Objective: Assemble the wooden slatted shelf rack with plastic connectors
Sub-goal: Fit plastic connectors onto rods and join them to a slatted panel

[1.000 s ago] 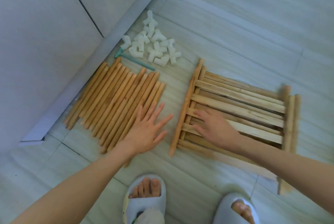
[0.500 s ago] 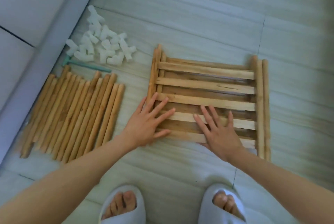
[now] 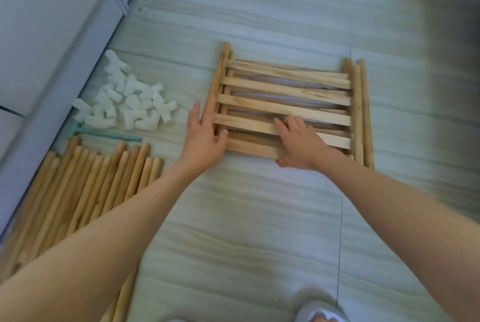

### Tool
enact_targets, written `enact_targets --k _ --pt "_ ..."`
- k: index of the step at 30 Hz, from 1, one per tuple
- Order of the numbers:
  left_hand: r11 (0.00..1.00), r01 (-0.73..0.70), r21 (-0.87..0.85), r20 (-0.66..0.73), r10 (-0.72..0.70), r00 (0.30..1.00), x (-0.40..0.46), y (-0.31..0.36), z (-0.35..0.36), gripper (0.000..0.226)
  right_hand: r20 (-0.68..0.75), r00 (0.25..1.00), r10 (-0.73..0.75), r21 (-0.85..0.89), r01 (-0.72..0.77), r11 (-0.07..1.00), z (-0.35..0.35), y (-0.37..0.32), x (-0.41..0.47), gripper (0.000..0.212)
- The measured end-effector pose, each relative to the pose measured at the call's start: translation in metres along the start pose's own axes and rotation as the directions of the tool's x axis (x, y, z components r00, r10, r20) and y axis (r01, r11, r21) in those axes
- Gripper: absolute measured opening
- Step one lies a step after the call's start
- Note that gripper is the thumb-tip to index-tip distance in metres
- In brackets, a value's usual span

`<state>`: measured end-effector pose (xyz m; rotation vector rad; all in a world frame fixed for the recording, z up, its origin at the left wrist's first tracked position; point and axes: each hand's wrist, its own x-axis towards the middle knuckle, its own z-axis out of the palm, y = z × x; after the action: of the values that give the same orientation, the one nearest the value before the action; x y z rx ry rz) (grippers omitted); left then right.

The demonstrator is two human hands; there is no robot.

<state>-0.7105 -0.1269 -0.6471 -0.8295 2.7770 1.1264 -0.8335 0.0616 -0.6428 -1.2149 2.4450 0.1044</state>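
On floor, mid: stack of slatted wood panels [image 3: 285, 103] | slats run left-right | L hand [image 3: 204, 137] flat at its left edge, thumb on near slat | R hand [image 3: 298, 145] curled on near slat | dowels [image 3: 85, 191] + white connectors [image 3: 127, 99] lie left, nearer L hand

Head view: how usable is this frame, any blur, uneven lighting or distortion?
Head view: soft overall, with blur on the dowels lower left and on both forearms; a dark falloff at the upper right edge; wide-angle stretch toward the borders; the slatted panels, connectors and both hands' fingers stay readable.
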Motion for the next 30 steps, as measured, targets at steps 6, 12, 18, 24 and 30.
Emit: enact_targets --k 6,12,18,24,30 --pt "0.919 0.276 -0.281 -0.021 -0.294 0.956 -0.013 0.019 -0.053 0.045 -0.18 0.978 -0.109 -0.095 0.093 0.991 -0.046 -0.027 -0.052 0.079" --pt "0.907 0.024 -0.421 -0.243 -0.138 0.96 -0.065 0.066 -0.123 0.02 -0.278 0.957 -0.082 -0.086 0.06 0.994 -0.107 -0.065 -0.118 0.091" --pt "0.926 -0.375 0.038 -0.361 0.363 0.859 -0.129 0.137 -0.182 0.021 -0.535 0.844 -0.044 0.0 0.052 0.999 -0.202 -0.087 -0.191 0.038" --pt "0.643 -0.456 0.616 -0.204 0.689 0.695 -0.189 0.177 -0.199 0.018 -0.819 0.528 -0.224 -0.29 -0.045 0.956 -0.255 -0.115 -0.256 0.047" --pt "0.47 -0.51 0.721 -0.145 0.821 0.552 -0.224 0.177 -0.198 0.023 -0.603 0.775 -0.189 -0.291 0.006 0.957 -0.233 -0.127 -0.26 0.039"
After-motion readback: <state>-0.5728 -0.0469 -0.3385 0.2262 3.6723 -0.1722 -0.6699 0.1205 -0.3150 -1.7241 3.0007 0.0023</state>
